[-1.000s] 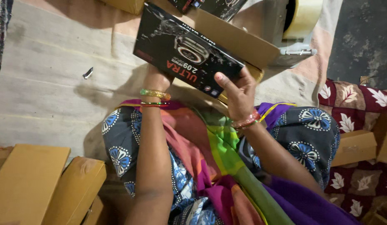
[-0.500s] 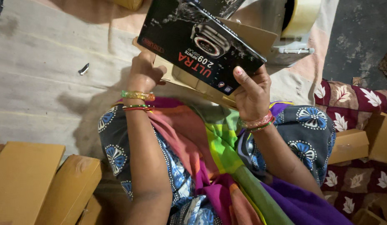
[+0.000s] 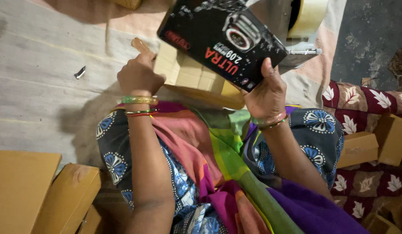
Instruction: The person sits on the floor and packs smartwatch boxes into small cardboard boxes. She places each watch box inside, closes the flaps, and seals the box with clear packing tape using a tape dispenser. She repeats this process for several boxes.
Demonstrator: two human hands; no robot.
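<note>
The person sits on a pale woven floor mat (image 3: 45, 86), looking down at both hands. The right hand (image 3: 266, 93) grips the lower edge of a glossy black printed carton showing a camera (image 3: 222, 39), thumb pressed on the printed face and the other fingers curled out of sight behind it; the carton is lifted and tilted in front of the knees. Beneath and partly behind it lies an open plain brown cardboard box (image 3: 196, 80), resting on the mat against the person's lap. The left hand (image 3: 139, 78) is curled into a loose fist at the brown box's left flap, fingers drawn together; whether they pinch the flap cannot be told, since the back of the hand hides the fingertips. Green and red bangles (image 3: 139, 100) circle the left wrist.

A roll of clear packing tape on a dispenser (image 3: 307, 19) sits just beyond the black carton at the top right. A small silvery scrap (image 3: 80, 72) lies on the mat well to the left. Closed brown cardboard boxes (image 3: 45, 195) stack at the lower left, and more brown boxes (image 3: 374, 143) rest on a maroon leaf-patterned cloth (image 3: 361, 99) to the right.
</note>
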